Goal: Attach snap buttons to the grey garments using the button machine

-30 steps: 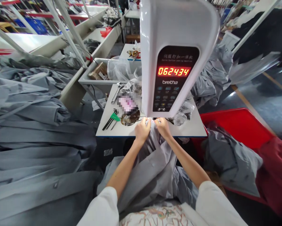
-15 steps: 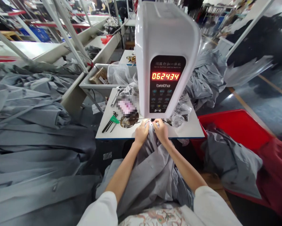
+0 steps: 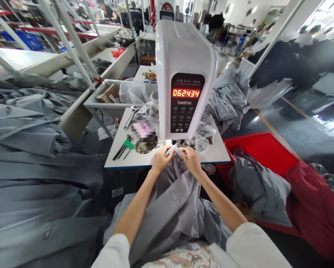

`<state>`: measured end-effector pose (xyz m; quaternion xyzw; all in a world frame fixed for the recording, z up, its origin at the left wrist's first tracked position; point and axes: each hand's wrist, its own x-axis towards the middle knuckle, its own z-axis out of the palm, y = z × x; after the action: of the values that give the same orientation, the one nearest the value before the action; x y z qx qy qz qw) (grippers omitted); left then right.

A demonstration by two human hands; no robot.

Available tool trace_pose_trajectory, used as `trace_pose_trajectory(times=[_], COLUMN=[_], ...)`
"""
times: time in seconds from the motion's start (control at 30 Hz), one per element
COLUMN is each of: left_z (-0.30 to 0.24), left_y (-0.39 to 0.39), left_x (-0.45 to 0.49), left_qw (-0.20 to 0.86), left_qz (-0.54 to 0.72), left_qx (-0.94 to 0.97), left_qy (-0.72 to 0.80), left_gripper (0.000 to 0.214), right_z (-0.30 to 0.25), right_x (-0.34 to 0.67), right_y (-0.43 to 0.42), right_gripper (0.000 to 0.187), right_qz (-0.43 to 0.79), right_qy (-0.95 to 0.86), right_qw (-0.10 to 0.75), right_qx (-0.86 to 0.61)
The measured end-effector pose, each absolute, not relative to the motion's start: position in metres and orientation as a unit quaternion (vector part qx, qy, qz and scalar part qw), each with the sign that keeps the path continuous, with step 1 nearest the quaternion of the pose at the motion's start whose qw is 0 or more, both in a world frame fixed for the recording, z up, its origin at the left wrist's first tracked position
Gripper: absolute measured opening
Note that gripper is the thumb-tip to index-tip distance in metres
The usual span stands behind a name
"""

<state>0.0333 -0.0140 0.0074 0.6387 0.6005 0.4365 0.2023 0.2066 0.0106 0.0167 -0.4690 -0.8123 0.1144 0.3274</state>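
Grey garment [image 3: 167,208] lies lengthwise, running from the lap forward to the tabletop's [image 3: 217,154] front edge; its gathered end sits just below the button-sewing machine head [image 3: 183,78]. Left hand [image 3: 160,160] and right hand [image 3: 192,162] flank that end, about equally near, fingers curled closed, pinching cloth.
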Motion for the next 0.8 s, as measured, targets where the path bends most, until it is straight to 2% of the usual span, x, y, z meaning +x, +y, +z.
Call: trace_pose_trajectory(times=[0.13,0.2,0.27,0.33,0.5,0.6,0.8], left_z=[0.007,0.007,0.005,0.004,0.005,0.005,0.001], left_y=[-0.015,-0.015,-0.014,-0.014,-0.015,-0.015,-0.013], left_x=[0.035,0.035,0.035,0.035,0.035,0.035,0.035], left_qw=[0.199,0.198,0.198,0.198,0.198,0.195,0.183], left_qz=[0.441,0.445,0.446,0.447,0.445,0.439,0.441], left_qx=[0.628,0.625,0.624,0.623,0.621,0.622,0.628], left_qy=[0.609,0.610,0.610,0.611,0.614,0.618,0.615], left_gripper=[0.025,0.024,0.023,0.023,0.023,0.024,0.024], right_z=[0.032,0.037,0.038,0.037,0.032,0.032,0.037], right_x=[0.243,0.263,0.280,0.290,0.294,0.292,0.290], right_y=[0.016,0.028,0.044,0.058,0.075,0.075,0.070], right_gripper=[0.024,0.024,0.021,0.018,0.022,0.022,0.020], right_qz=[0.078,0.064,0.080,0.096,0.068,0.054,0.040], right_qy=[-0.771,-0.742,-0.755,-0.798,-0.839,-0.838,-0.841], right_qw=[0.409,0.412,0.364,0.281,0.114,0.076,0.057], right_qx=[-0.482,-0.525,-0.539,-0.525,-0.528,-0.538,-0.536])
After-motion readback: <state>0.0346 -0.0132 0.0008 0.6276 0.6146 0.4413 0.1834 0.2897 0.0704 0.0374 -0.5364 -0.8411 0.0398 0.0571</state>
